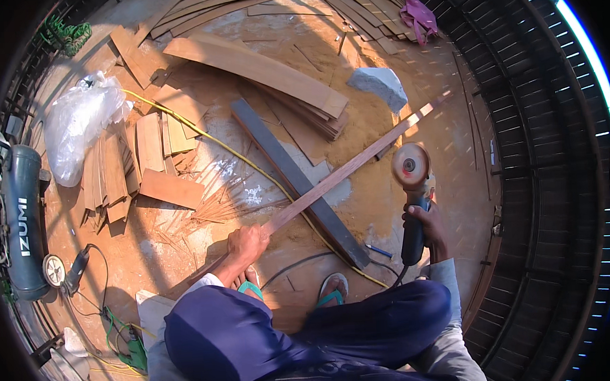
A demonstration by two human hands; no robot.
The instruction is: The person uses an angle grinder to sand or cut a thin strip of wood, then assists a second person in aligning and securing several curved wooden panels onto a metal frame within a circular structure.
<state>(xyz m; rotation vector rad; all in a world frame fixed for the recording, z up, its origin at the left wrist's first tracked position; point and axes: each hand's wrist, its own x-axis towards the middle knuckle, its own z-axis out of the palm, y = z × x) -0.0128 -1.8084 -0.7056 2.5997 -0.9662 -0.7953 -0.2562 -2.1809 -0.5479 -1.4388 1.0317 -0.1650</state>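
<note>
My left hand [247, 243] is closed around the near part of a long, narrow wooden strip [348, 167], which runs away to the far right. The strip lies across a dark rectangular beam [274, 153] on the ground. In my right hand [427, 222] is an angle grinder [412, 242], held upright by its dark body. Its round disc [418, 160] points away from me, to the right of the strip and apart from it. A blue pencil-like stick [378, 250] lies on the ground left of the grinder.
Wooden boards [265, 66] lie stacked ahead, with shorter pieces [150, 146] at left beside a clear plastic bag [84, 125]. A yellow hose [239, 154] crosses under the strip. A stone block [380, 86] stands far right. Another grinder [77, 270] and an air tank [27, 223] are at left.
</note>
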